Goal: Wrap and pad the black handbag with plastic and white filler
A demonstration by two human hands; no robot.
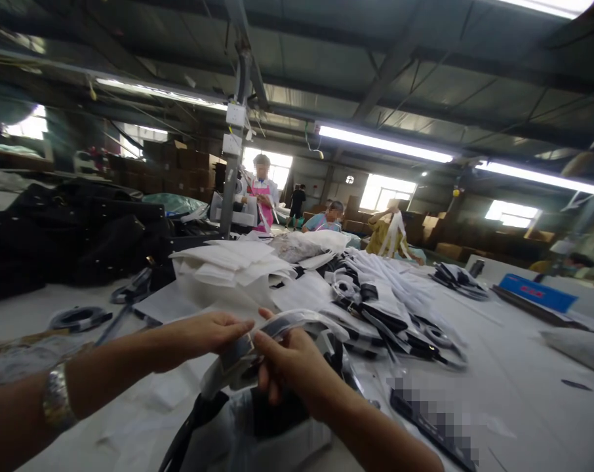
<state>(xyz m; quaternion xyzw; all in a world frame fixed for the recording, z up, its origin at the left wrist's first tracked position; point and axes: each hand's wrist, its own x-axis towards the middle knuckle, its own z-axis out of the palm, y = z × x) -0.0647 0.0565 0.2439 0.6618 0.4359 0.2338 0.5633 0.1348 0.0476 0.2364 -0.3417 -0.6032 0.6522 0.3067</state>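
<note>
My left hand [208, 334] and my right hand [292, 364] meet low in the centre, both pinching a clear plastic packet with a black strap inside [287, 326]. The left fingers grip its left end, the right thumb and fingers its middle. A watch [57, 396] sits on my left wrist. Under the hands lies a white bag with a black handle [228, 426]. Just beyond them spreads a heap of several similar packed straps [390, 314].
A stack of white fabric bags [233, 262] stands behind the hands. Black handbags [80, 229] pile up at the left, with a coiled strap [78, 318] on the white table [513, 367]. A blue box [537, 292] lies at right. Other people work at the far end, by a metal post [231, 177].
</note>
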